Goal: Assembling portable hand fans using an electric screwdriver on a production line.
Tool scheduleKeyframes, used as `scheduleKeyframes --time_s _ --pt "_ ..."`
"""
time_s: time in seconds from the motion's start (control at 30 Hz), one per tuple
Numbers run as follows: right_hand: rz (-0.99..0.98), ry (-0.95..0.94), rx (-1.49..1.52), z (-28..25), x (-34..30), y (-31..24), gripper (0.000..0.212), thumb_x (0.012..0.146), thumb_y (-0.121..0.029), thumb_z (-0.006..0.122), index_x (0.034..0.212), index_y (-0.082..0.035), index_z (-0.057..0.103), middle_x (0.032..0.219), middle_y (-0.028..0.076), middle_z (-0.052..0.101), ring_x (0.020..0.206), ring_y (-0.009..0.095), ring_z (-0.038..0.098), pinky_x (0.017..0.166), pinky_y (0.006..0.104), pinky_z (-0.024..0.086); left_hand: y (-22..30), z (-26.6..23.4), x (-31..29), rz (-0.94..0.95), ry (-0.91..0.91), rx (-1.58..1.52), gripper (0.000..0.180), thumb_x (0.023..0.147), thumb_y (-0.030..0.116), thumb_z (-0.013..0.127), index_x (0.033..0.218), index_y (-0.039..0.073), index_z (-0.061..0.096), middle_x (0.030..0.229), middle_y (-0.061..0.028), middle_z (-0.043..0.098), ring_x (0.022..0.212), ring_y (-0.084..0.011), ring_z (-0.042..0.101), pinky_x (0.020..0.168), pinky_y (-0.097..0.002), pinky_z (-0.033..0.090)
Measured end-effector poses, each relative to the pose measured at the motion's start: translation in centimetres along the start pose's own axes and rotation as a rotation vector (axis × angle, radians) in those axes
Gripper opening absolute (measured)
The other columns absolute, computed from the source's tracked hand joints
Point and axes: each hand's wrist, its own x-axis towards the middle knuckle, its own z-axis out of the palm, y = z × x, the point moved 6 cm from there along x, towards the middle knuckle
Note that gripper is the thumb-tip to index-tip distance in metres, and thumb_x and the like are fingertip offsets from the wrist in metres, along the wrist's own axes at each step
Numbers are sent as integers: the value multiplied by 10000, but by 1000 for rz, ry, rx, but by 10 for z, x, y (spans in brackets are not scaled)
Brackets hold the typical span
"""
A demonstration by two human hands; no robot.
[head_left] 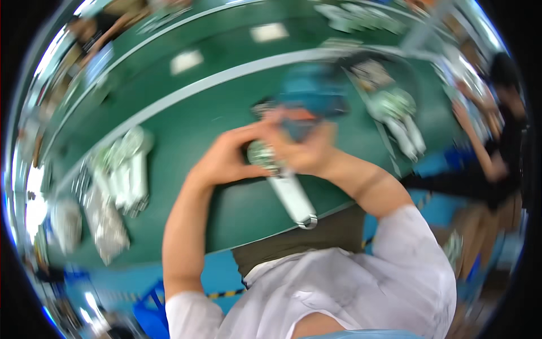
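Over the green table, my left hand [234, 155] curves round the round, pale green head of a white-handled piece [291, 198]. Its handle points toward me and ends in a metal loop. My right hand [310, 150] is closed round a teal and black power tool [313, 93], which looks like a cordless drill. Motion smears the tool and the fingers. The two hands meet above the round head, and the tool's tip is hidden among the fingers.
Several similar white-handled pieces [130, 175] lie on the left, beside clear plastic bags [105, 229]. More white-handled pieces [403, 127] rest at the right. A light rail [226, 73] crosses behind the work area. Another person [497, 135] sits on the right.
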Motion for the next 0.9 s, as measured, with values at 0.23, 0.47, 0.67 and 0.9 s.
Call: scheduleKeyframes --time_s 0.23,0.47,0.67,0.9 --pt "-145 150 274 -41 16 -40 175 884 -87 789 995 -31 666 782 48 690 691 141 665 627 304 534 10 8 16 32 169 106 686 583 226 1002 1166 11 710 1269 -161 660 1244 -304 589 1067 -417 454" --pt "-275 301 663 -157 -27 -116 326 1112 -379 449 1200 -91 574 711 69 612 498 232 573 487 394 516 41 16 24 -62 93 241 640 664 202 938 1232 10 713 1132 -135 754 1027 -248 726 926 -362 553" --pt "-477 605 266 -225 -95 -175 396 1118 -444 399 1253 -109 560 791 45 572 559 181 559 527 358 518 75 78 122 140 105 214 668 738 221 913 1319 6 666 1121 -133 750 1006 -206 715 905 -336 553" --pt "-567 633 111 -240 -132 -182 362 1097 -414 473 1206 -69 493 779 62 562 530 171 550 499 338 540 62 107 180 17 69 203 686 722 319 909 1271 -23 681 1018 -189 751 840 -261 714 801 -373 572"
